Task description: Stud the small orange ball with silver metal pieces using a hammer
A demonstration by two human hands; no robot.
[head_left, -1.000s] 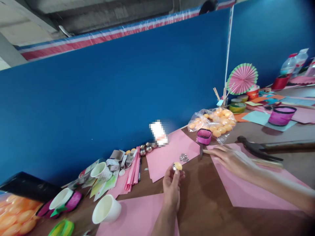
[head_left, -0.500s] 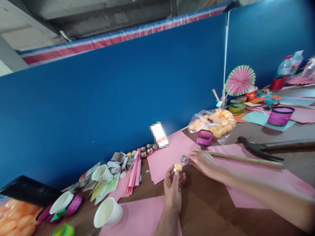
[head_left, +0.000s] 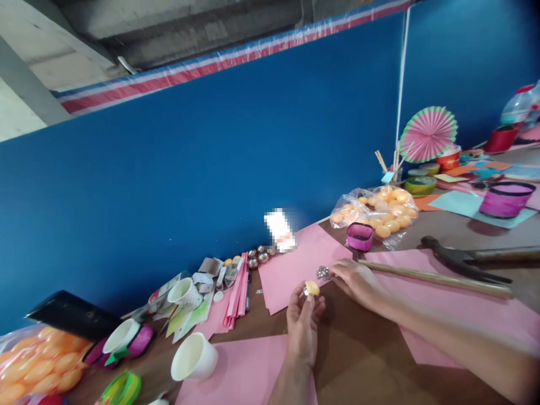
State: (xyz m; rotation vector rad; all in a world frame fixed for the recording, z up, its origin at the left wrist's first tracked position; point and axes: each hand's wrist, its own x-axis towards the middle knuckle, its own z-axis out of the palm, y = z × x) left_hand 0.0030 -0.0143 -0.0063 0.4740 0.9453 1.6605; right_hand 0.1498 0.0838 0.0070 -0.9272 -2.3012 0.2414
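My left hand (head_left: pixel 302 320) is raised over the brown table (head_left: pixel 358 349), fingers pinched on a small yellow-orange ball (head_left: pixel 312 288) with a silvery bit on its left side. My right hand (head_left: pixel 356 279) reaches in from the right, its fingertips closed at a small heap of silver pieces (head_left: pixel 323 273) lying on a pink paper sheet (head_left: pixel 295 264). Whether it holds one of them is hidden. A long wooden stick (head_left: pixel 434 277) lies just behind that hand.
A bag of orange balls (head_left: pixel 379 214) and a small pink cup (head_left: pixel 360 236) stand behind the hands. A hammer (head_left: pixel 464 261) lies at the right. White paper cups (head_left: pixel 194 356), folded papers and another bag of orange balls (head_left: pixel 34 365) fill the left. A blue partition (head_left: pixel 211 157) backs the table.
My right hand left the wooden stick and slid left to the heap of silver pieces. My left hand kept holding the ball in place. The camera shifted slightly.
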